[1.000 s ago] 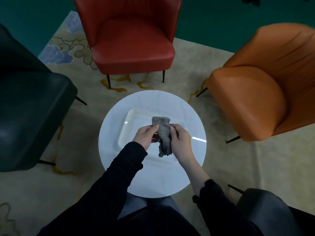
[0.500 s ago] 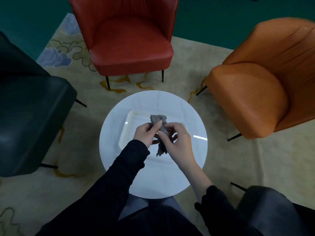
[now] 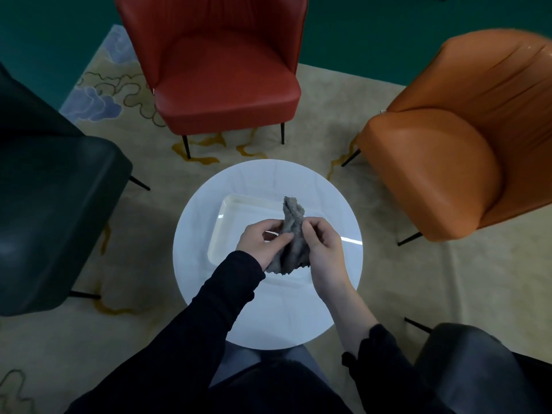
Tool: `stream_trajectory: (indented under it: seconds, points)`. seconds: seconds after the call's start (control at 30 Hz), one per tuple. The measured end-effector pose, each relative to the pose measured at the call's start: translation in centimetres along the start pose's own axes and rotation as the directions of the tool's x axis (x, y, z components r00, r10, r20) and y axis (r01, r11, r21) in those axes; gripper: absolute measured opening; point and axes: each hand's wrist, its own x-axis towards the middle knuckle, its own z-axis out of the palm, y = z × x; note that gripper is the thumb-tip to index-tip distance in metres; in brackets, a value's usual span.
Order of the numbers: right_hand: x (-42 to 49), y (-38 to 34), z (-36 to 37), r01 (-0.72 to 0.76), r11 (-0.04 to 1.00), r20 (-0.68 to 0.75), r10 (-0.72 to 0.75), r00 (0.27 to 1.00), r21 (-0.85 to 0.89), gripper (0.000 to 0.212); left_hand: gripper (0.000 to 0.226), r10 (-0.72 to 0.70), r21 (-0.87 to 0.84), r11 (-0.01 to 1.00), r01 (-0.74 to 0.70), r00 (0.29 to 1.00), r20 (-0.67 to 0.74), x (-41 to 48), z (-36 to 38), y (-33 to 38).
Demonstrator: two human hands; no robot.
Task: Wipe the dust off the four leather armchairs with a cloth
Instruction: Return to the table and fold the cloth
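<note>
1. Head view: both hands are raised over the round white table. Between them they hold the grey cloth, bunched and upright.
2. The left hand pinches the cloth's left side between thumb and curled fingers.
3. The right hand grips its right side, fingers curled in. The cloth's top pokes out above both hands and its ragged lower edge hangs below them.
4. The cloth hangs over a white tray at the table's middle; I cannot tell whether it touches the tray.
5. Four chairs ring the table on a pale patterned rug:
   - The red chair is at the far edge.
   - The orange chair is at the right edge.
   - The green chair is at the left edge.
   - The grey chair is at the near right and only partly in view.
6. None of the chairs touches the cloth.
</note>
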Motion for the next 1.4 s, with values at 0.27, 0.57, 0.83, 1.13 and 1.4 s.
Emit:
stream_trajectory:
  seconds: [0.27,0.57,0.83,1.13,1.4]
  points:
    - [0.4,0.7,-0.5,-0.012,0.999,-0.132,0.016,0.991,0.033,0.018,0.023,-0.195,-0.233,0.958,0.166,0.975,-0.107,1.3,0.0,-1.6]
    - [1.5,3.5,-1.3,-0.154,0.982,-0.236,0.177,0.955,0.113,0.023,0.029,-0.261,-0.412,0.897,0.161,0.944,-0.2,1.9,1.0,-2.8]
    - [3.0,4.7,0.5,-0.291,0.957,-0.115,0.287,0.951,-0.018,0.031,0.026,-0.22,-0.322,0.934,0.153,0.958,-0.185,1.9,0.4,-3.9]
    - [5.3,8.2,2.8,-0.053,0.994,-0.15,0.037,0.988,-0.101,0.027,0.035,-0.34,-0.109,0.94,0.323,0.908,-0.246,6.3,-0.8,-7.8]
    - [11.3,14.5,3.4,-0.099,0.92,-0.337,-0.038,0.941,-0.38,0.031,0.045,-0.141,0.203,0.953,0.224,0.923,-0.357,12.3,-0.6,-13.3]
